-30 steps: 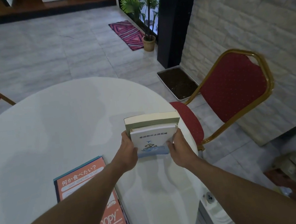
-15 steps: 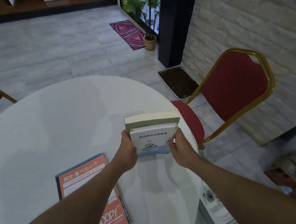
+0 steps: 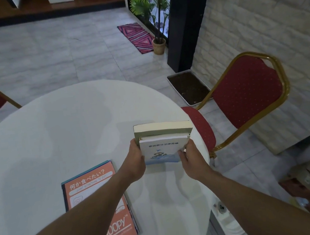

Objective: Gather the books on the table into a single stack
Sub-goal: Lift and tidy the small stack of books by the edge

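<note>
1. Currently, left hand (image 3: 136,162) and right hand (image 3: 191,161) clamp the white paperback (image 3: 161,151) atop the green book (image 3: 161,129), near the tabletop's (image 3: 65,130) right edge.
2. Square edges, then carry both onto the orange Snoopy book (image 3: 100,203) at the near edge.

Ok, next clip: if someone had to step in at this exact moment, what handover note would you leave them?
Left hand: gripping the left edge of the two stacked books.
Right hand: gripping their right edge.
White book lies on top of the thicker green book, near the right edge of the white table; whether the pair is resting on it or lifted cannot be told.
Orange book lies flat and apart, nearer the person on the left, partly under the left forearm.
Done: two books stacked.
Left: join the pair and the orange book into one stack.
</note>
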The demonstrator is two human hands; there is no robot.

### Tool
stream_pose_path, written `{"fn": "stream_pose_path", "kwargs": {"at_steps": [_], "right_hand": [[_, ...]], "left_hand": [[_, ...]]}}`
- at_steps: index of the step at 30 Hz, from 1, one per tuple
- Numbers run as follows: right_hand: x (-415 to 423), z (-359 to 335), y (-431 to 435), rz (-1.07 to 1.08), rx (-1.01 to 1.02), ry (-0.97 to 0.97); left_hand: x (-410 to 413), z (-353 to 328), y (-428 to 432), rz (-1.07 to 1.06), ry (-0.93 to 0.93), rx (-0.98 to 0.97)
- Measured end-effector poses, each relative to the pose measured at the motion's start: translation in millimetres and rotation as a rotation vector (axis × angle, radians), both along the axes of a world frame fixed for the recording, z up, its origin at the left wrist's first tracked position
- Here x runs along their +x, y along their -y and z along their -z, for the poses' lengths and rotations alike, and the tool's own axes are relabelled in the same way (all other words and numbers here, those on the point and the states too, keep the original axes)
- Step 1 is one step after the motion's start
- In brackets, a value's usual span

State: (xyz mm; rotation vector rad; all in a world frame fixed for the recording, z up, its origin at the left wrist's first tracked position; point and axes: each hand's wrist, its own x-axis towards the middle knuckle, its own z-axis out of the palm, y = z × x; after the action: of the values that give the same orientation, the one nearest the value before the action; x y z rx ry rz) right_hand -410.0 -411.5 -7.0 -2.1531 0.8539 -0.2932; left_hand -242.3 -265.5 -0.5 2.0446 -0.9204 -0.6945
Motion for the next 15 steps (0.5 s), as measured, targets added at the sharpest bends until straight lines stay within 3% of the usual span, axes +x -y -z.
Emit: {"fn": "stream_pose_path", "kwargs": {"at_steps": [7, 15], "right_hand": [[-1, -3, -3, -0.004, -0.005, -0.017], [9, -20, 13, -0.046, 0.152, 0.013]], "left_hand": [[-3, 2, -4, 0.001, 0.004, 0.033], [10, -7, 1, 0.018, -0.013, 0.068]]}}
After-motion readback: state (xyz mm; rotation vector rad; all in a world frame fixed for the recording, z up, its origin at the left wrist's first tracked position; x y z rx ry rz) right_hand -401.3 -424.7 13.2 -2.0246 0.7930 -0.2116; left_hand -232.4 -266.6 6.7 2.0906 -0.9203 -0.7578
